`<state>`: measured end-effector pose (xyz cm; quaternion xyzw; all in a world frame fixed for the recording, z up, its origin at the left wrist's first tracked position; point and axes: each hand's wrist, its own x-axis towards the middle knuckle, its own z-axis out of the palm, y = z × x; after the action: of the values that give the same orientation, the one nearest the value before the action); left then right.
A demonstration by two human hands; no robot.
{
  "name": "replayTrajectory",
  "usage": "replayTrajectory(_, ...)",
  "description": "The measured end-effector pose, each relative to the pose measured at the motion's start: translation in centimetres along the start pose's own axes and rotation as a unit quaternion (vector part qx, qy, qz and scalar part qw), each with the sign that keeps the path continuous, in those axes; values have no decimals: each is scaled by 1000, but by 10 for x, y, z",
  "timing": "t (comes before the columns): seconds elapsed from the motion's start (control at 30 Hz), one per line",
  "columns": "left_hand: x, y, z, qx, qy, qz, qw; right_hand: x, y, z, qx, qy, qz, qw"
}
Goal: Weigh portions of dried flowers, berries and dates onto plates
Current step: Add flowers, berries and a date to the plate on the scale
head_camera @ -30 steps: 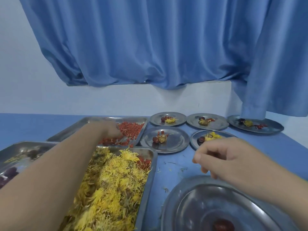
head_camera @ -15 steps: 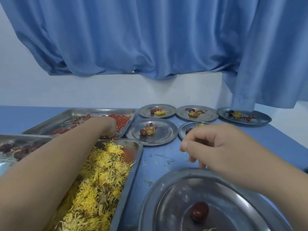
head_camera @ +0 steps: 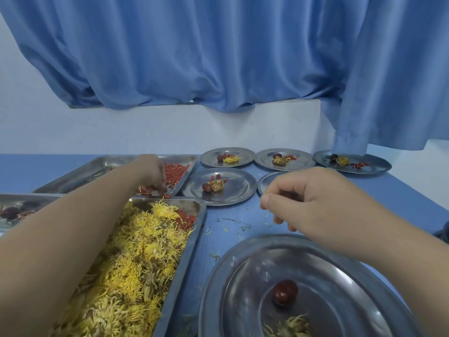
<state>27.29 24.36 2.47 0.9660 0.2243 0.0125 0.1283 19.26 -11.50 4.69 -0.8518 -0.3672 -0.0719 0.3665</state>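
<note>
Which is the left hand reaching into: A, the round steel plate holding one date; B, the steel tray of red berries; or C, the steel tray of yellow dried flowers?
B: the left hand reaches down among the red berries in the far rectangular steel tray.
</note>
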Motion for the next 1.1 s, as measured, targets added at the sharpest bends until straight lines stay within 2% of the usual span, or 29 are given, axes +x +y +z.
replayTrajectory(0.23, -3, -7, 1, -12, 25, 16, 999, 1, 4, -1, -9, 3, 0, 1000)
replayTrajectory(0.47, -13, -17, -7, -91, 63, 31, 993, 1, 5, -2, -27, -1, 12, 1000)
replayTrajectory(0.63, -39, -17, -22, -200, 66, 63, 975, 0, 1, -7, -36, 12, 16, 999)
replayTrajectory(0.7, -62, -9, -30, -270, 50, 90, 957, -1, -2, -10, -37, 18, 11, 999)
replayTrajectory(0.83, -123, 24, -36, -364, -31, 151, 918, -6, -16, -19, -44, 28, 6, 999)
replayTrajectory(1.0, -188, 67, -32, -408, -123, 212, 880, -29, -41, -41, -9, 53, -18, 998)
replayTrajectory(1.1, -212, 89, -22, -362, -132, 251, 888, -54, -53, -48, -4, 59, -35, 998)
